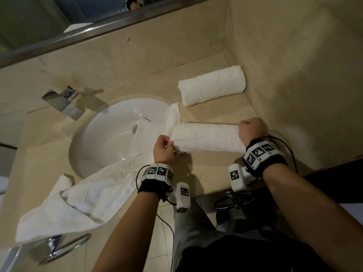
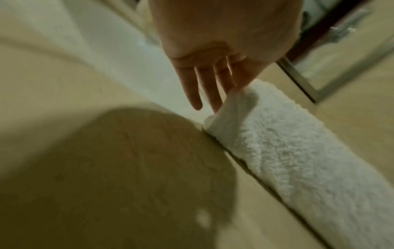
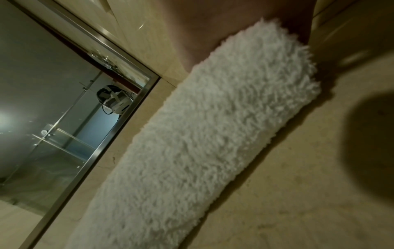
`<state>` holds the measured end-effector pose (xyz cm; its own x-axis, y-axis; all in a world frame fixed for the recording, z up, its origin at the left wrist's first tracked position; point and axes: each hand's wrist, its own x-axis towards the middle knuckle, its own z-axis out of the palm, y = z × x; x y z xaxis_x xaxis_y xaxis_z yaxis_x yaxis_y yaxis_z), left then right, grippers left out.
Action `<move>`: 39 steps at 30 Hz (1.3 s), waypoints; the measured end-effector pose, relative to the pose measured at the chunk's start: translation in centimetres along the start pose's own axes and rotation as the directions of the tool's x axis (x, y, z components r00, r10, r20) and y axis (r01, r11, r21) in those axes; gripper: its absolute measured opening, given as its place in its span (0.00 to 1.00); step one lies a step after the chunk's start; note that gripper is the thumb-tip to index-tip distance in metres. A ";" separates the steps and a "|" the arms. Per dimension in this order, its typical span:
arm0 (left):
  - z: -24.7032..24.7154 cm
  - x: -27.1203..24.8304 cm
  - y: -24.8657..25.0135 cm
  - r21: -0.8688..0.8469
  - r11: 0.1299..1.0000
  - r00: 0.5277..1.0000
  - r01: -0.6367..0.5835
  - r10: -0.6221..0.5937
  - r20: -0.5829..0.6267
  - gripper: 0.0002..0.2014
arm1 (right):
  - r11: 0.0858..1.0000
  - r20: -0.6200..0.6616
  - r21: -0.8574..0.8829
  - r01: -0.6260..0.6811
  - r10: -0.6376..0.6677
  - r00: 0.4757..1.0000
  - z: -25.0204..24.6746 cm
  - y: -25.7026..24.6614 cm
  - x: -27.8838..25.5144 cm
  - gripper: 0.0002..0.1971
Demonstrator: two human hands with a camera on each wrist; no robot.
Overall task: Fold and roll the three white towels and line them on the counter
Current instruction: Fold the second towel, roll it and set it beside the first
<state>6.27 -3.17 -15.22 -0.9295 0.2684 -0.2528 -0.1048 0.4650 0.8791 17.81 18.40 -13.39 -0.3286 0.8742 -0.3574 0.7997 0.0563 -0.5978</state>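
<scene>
White terry is what we have under both hands: our left hand point(image 1: 164, 149) pinches the near-left end of the half-rolled towel point(image 1: 206, 137) between thumb and forefinger, the other fingers point(image 2: 197, 91) hanging straight beside it in the left wrist view, while our right hand point(image 1: 252, 128) is curled over the right end of the same roll, close to the side wall. That roll lies across the tabletop point(image 1: 212, 173) in front of us, and its unrolled tail point(image 1: 172, 116) runs off to the left, over the rim of the sink point(image 1: 110, 134) and down into the bowl. We judge this the main risk: the tail could drag through any water in the bowl, or its weight could pull the left end loose and cone the roll, since our left pinch holds only a corner. Uneven pressure between the two hands would skew the roll too. Beyond it, the finished roll point(image 1: 212, 85) sits at the back against the wall, apart from ours, so pushing too far forward could bump it out of line. Further left, the third towel point(image 1: 82, 195) lies crumpled across the sink's front rim and hangs over the tabletop edge above a towel ring point(image 1: 64, 250); a stray elbow could send it to the floor.
</scene>
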 end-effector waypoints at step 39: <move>1.2 4.2 1.8 -0.115 0.992 0.957 0.050 -0.014 0.290 0.36 | 0.989 0.085 0.032 0.144 -0.147 0.986 0.7 -1.2 2.8 0.16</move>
<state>2.56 -0.20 -15.20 -0.7852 0.4951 -0.3719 -0.1909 0.3778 0.9060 15.55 20.47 -14.13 -0.4837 0.8125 -0.3253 0.7275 0.1667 -0.6655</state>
